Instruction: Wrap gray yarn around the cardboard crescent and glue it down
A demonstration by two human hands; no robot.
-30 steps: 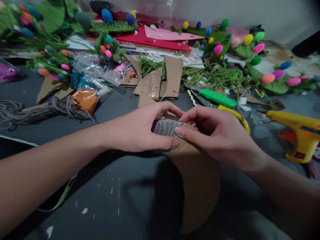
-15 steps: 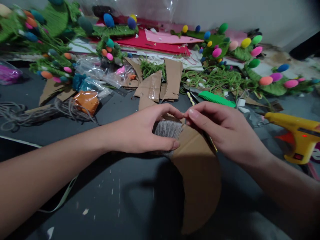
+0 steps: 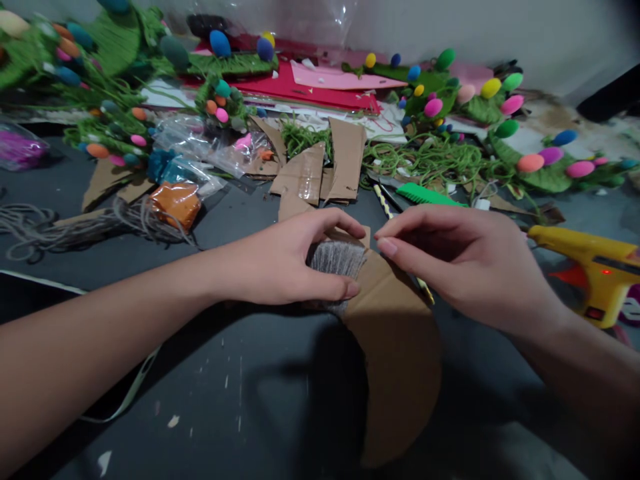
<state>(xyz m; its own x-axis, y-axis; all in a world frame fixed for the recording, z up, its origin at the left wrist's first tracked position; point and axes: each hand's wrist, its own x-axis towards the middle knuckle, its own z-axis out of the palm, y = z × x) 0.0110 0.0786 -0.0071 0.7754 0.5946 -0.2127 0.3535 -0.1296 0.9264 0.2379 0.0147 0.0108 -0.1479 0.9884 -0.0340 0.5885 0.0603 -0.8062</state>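
A curved cardboard piece [image 3: 400, 347] lies over the dark table in the middle, its lower end toward me. Grey yarn [image 3: 337, 259] is wrapped in close rows around its upper part. My left hand [image 3: 285, 260] grips that wrapped part, thumb on the near side and fingers over the far edge. Just right of the cardboard's upper edge is my right hand [image 3: 460, 260], its thumb and forefinger pinched together; whatever lies between the tips is too small to make out. A yellow-patterned stick [image 3: 383, 200] passes partly behind my right hand.
A yellow glue gun [image 3: 590, 260] with a red light is at the right. Loose grey yarn [image 3: 90, 223] and an orange bag [image 3: 176, 203] lie left. Cardboard scraps [image 3: 347, 157], a green comb-like tool [image 3: 427, 195] and green decorations with coloured balls [image 3: 433, 107] are farther back.
My right hand has moved slightly right, away from my left fingertips and the cardboard's top edge. My left hand keeps its grip on the wrapped part.
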